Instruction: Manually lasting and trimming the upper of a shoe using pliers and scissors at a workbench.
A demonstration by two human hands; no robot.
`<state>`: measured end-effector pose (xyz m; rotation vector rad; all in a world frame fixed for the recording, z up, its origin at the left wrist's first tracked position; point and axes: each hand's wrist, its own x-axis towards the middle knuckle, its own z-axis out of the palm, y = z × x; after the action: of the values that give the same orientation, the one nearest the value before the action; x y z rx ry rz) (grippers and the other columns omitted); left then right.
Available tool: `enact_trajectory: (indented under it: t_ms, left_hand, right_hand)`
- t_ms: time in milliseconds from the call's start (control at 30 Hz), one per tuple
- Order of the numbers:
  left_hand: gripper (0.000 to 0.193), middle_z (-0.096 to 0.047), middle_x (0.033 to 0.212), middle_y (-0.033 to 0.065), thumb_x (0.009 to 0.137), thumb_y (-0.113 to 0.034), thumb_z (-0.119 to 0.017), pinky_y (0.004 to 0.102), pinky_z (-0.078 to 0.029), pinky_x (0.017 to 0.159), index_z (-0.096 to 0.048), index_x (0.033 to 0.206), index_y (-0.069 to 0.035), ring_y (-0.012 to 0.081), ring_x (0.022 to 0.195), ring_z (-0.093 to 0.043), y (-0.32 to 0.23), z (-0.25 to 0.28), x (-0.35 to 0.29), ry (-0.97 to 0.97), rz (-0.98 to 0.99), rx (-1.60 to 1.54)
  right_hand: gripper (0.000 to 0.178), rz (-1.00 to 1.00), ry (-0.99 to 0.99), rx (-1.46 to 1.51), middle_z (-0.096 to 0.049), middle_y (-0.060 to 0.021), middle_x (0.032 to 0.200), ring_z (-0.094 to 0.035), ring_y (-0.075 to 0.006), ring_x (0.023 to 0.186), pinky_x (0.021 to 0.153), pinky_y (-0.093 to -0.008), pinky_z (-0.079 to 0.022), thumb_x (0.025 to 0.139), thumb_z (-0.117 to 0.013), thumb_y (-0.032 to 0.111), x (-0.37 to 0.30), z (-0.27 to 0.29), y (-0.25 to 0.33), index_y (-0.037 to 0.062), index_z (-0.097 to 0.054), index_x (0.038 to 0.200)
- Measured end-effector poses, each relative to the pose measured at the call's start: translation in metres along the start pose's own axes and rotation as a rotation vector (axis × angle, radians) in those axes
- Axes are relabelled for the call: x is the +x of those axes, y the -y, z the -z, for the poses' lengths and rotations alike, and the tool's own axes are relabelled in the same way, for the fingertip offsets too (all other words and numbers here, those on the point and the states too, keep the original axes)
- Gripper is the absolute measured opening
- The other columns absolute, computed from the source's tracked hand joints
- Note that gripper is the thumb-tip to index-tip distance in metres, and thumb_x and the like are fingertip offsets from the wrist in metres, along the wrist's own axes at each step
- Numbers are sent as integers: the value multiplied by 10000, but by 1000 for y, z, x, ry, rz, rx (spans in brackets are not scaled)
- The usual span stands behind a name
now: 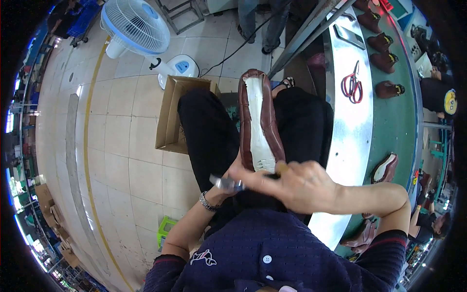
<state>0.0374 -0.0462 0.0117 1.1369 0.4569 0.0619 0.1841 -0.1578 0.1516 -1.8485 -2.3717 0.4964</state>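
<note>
A brown leather shoe upper (276, 131), its white underside turned up, stands lengthwise between my knees with its far end away from me. My left hand (234, 168), below a metal-banded wrist, is closed around the shoe's near end, partly hidden. Across that same end lies my right hand (307, 185), smeared by motion, its fingers curled. A blurred shiny metal tool (226, 184) sticks out to the left past the hands; its kind is unclear. A small yellowish piece (281, 168) shows at the right hand's fingers.
To the right runs a metal-topped bench (348, 146) with red-handled scissors (352, 87) and a phone-like device (349, 36). Beyond it, brown shoes (384, 62) stand on a green conveyor (396, 121). A cardboard box (168, 117) and a fan (136, 27) are left of my knees. Another person's legs (265, 22) stand ahead.
</note>
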Motion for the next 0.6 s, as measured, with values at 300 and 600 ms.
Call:
enact_trajectory:
  t_ms: [300,600]
  left_hand:
    - [945,-487,1326,85,752,39,-784,373,-505,967,-204,1480,-125,180,1188,-524,-13,9,-3,166,245,13]
    - [892,-540,1277,70,694,-3,-843,366,-469,1008,-328,1420,-57,173,1182,-522,-18,12,1,251,313,-77]
  right_hand:
    - [723,-202,1,16,-603,-165,634,-569,-188,402,327,-288,-402,915,-507,110,-13,-11,8,303,-200,1541]
    - [783,-287,-91,48,-591,-133,586,-585,-193,418,366,-296,-416,853,-569,100,3,-5,-27,288,-230,1534]
